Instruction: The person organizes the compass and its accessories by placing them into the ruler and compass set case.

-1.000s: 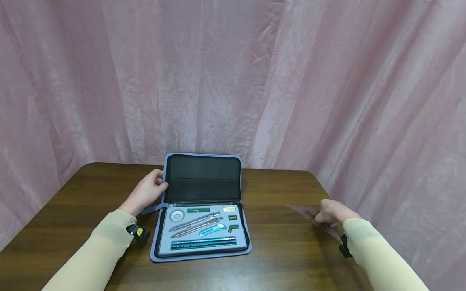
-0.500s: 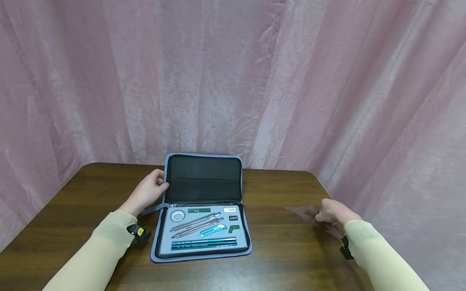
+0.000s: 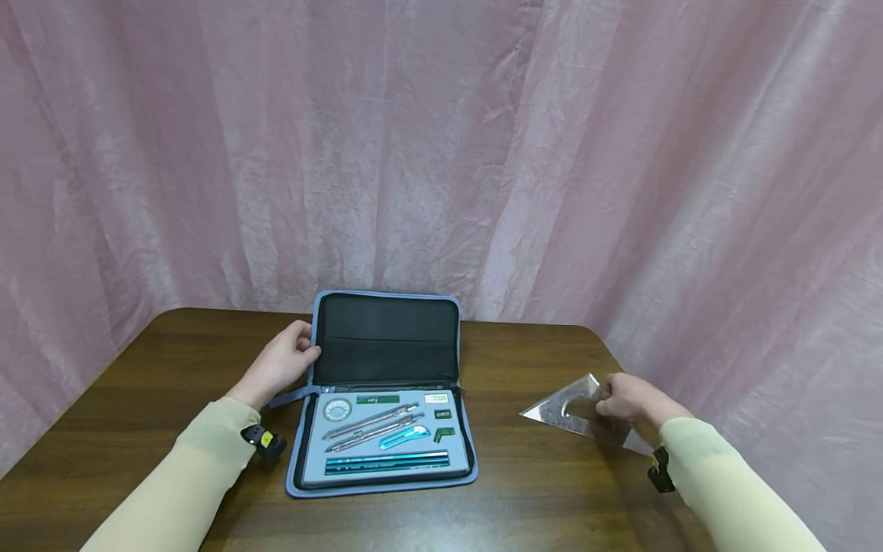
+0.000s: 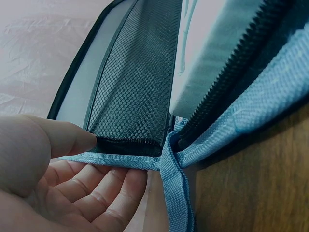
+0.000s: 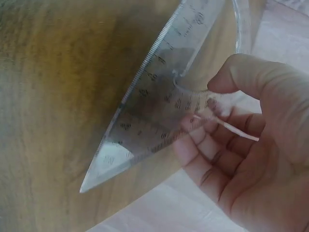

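Note:
A blue zippered case lies unzipped on the wooden table, its lid raised at the back. My left hand holds the lid's left edge, thumb on the inside and fingers behind, as the left wrist view shows. In the case's grey tray sit two metal compasses, a light-blue cutter, dark green pencils, a round dial-like piece and small green and white pieces. To the right, my right hand pinches a clear set square printed with scales, tilted over the table.
The brown wooden table ends at a pink curtain behind and to the right. A blue fabric strap hangs from the case's left side by the hinge.
The set square has turned in my right hand, from nearly edge-on to showing its broad face and inner cutout. My left hand and the case stay in place.

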`<state>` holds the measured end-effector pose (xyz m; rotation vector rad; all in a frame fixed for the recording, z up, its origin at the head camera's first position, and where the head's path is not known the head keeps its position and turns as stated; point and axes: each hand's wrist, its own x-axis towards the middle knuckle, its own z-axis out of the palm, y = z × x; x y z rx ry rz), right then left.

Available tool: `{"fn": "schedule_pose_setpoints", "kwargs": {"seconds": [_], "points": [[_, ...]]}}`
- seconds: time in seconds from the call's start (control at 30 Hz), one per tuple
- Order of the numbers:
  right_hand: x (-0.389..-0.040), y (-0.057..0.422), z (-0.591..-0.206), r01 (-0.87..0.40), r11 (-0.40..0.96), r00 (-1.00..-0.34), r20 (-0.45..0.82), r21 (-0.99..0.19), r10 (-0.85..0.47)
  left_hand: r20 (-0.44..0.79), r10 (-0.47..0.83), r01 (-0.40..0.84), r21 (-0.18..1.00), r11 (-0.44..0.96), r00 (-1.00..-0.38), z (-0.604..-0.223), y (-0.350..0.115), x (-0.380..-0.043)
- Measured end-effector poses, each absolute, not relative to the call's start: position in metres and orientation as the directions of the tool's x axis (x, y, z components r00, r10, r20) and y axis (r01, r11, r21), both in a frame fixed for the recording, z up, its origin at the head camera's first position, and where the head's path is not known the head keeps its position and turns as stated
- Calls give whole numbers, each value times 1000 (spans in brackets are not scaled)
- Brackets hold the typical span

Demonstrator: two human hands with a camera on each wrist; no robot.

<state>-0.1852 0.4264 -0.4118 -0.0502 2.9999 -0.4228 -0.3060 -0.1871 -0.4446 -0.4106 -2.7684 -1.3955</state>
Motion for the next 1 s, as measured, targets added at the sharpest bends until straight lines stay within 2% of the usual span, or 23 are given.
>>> {"fn": "schedule_pose_setpoints", "kwargs": {"seconds": [0.2,0.4,0.53,0.7,1.0], "points": [[-183,422,-394,-135,919,-985,-53,-371,-166,146,232,256,785,564,-962,-443,-185,-305],[-184,414,-384,-256,889,-961,-2,-379,-277,159,232,267,774,574,-960,-443,-185,-306],[-186,408,-377,-291,872,-949,0,-394,-316,150,230,259,776,576,-961,-443,-185,-305],[-189,402,-366,-301,863,-948,30,-405,-317,154,234,265,771,579,-960,-444,-186,-306],[-199,390,-343,-281,811,-955,69,-513,-287,156,234,266,774,574,-960,-445,-186,-306]]}}
